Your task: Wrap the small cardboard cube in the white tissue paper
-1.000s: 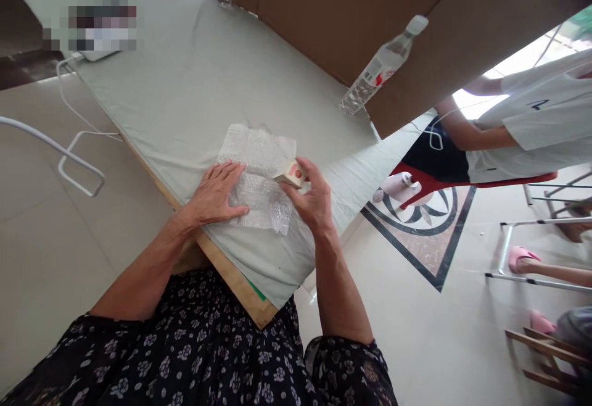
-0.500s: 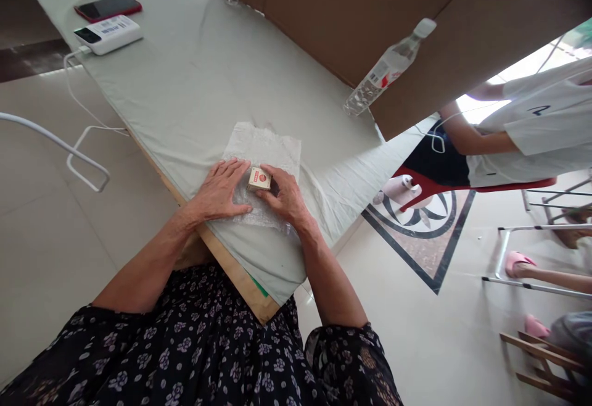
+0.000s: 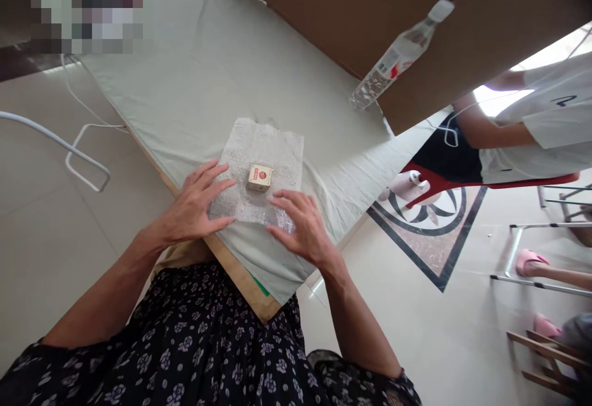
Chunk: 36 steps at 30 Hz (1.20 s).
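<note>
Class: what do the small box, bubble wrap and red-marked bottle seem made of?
Small box: probably matte cardboard; flat printed faces, straight edges.
Bubble wrap: likely thin glossy plastic; translucent, speckled with glints.
Red-marked bottle: probably shiny clear plastic; see-through, catching highlights.

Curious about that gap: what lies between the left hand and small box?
The head view shows only bubble wrap between the left hand and the small box.

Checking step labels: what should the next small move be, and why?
Probably lift the near edge of the bubble wrap over the small printed carton: the carton sits uncovered near the sheet's middle, and the left hand and right hand are open, neither holding it.
</note>
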Each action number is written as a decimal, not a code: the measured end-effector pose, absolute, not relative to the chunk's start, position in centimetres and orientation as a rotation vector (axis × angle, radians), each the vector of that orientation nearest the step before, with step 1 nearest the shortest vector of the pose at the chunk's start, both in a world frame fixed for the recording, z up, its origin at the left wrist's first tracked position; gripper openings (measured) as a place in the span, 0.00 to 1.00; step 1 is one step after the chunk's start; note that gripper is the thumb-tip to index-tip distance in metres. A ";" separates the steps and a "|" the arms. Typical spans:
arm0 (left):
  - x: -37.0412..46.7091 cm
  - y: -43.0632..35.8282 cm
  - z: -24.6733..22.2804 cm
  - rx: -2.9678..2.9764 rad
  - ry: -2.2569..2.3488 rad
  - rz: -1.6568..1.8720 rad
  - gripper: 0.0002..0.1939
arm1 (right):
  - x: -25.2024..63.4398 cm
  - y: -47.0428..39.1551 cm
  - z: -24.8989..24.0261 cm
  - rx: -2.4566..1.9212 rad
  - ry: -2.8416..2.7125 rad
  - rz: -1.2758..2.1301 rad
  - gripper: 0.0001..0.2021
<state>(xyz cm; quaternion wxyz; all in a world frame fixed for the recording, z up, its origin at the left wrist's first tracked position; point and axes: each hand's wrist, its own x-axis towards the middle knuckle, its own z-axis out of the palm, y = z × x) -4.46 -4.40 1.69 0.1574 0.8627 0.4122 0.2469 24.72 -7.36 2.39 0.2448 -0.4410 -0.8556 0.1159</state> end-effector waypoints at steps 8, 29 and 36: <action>-3.1 -6.4 1.6 2.580 1.152 0.652 0.24 | 22.2 -8.8 0.4 -1.168 -2.267 0.006 0.08; 2.3 -0.1 2.9 1.834 1.340 0.979 0.08 | 23.4 -0.4 2.6 -1.300 -1.713 0.956 0.11; 3.2 0.1 3.1 1.584 1.360 0.996 0.12 | 22.5 -0.1 1.6 -1.331 -1.484 1.095 0.12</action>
